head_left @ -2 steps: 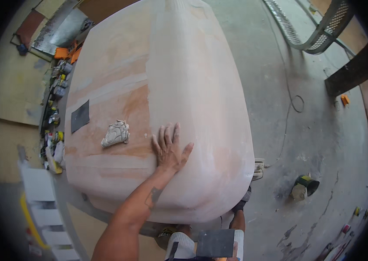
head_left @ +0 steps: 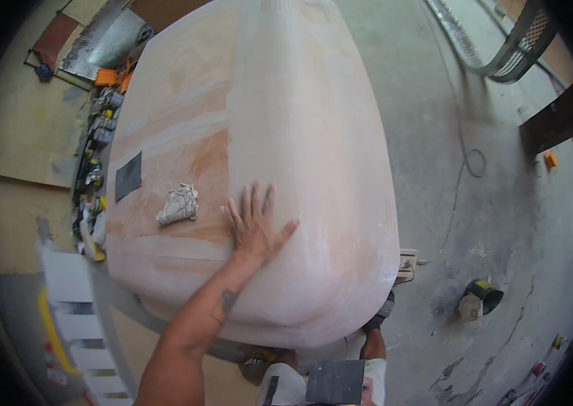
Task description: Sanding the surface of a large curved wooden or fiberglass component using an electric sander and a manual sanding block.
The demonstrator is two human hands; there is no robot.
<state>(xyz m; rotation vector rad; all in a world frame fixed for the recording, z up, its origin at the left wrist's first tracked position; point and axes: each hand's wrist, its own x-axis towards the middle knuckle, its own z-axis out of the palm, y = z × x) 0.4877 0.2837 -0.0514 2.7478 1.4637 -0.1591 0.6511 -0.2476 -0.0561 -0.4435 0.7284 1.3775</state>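
Note:
My left hand (head_left: 257, 230) lies flat on a large curved shell (head_left: 313, 162), its fingers spread. The shell is pale pinkish-white, with tan and orange-brown sanded patches. Left of that hand, a crumpled greyish-white cloth or glove (head_left: 179, 204) rests on the brown patch. Beyond it lies a dark grey sheet (head_left: 129, 177) that looks like sandpaper. At the lower edge, in front of my lap, my right hand (head_left: 368, 390) grips another dark sheet of sandpaper (head_left: 335, 381). Most of its fingers are hidden behind the sheet.
Cans and bottles (head_left: 97, 135) line the shell's left side. A white slatted object (head_left: 73, 304) stands lower left. On the floor at right are a dark bucket (head_left: 483, 296), a thin cable (head_left: 463, 159) and a dark post (head_left: 557, 118). A curved mesh-sided metal piece (head_left: 516, 61) stands farther back.
My left hand has slid slightly to the left over the shell, fingers still spread. The whole view has shifted a little. The right hand and its sheet stay nearly in place.

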